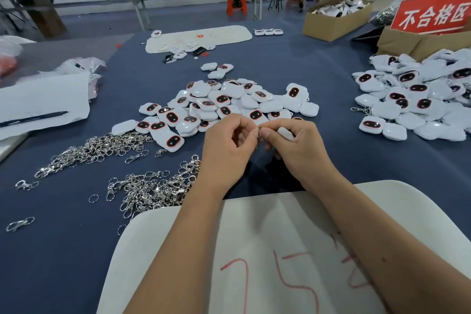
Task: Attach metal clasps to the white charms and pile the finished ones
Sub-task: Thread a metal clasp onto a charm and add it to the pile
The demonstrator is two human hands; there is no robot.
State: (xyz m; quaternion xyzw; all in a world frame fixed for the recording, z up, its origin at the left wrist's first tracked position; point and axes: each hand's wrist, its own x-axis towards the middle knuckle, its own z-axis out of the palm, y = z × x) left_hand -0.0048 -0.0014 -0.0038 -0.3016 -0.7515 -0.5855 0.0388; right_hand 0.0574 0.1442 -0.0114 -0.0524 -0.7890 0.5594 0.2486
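Two hands meet: left hand pinches clasp; right hand grips charm, touching clasp.

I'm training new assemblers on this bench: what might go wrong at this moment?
1. The metal clasp is only pinched between fingertips of the left hand and right hand; it might slip.
2. The white charm sits loosely in the right hand and may drop into the unfinished pile.

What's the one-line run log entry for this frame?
step: fitting clasp | left hand: pinches metal clasp | right hand: holds white charm | finished pile: far right
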